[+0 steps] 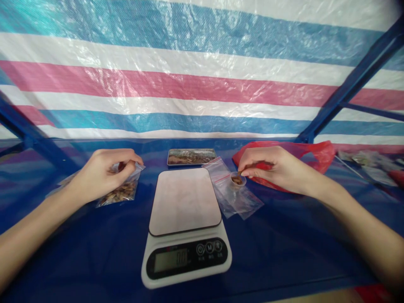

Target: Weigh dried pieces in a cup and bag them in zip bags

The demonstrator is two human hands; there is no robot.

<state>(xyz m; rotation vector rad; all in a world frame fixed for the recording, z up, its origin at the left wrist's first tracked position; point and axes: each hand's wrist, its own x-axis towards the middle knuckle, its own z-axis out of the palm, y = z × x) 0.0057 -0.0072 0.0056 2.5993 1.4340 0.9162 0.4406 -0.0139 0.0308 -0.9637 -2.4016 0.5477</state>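
The left hand (105,170) pinched a filled bag (121,191) near the table's (284,235) back edge; the right hand (273,166) held a small scoop (237,179) over empty bags (233,193), the scale (186,227) between them.

scale: white digital kitchen scale (185,227) at bench centre, platform bare
tray: small flat tray (191,156) behind the scale, brownish contents
backdrop: striped plastic sheet (202,80), blue, white, pink
frame: blue metal struts (350,84)
bench: blue surface (284,244)
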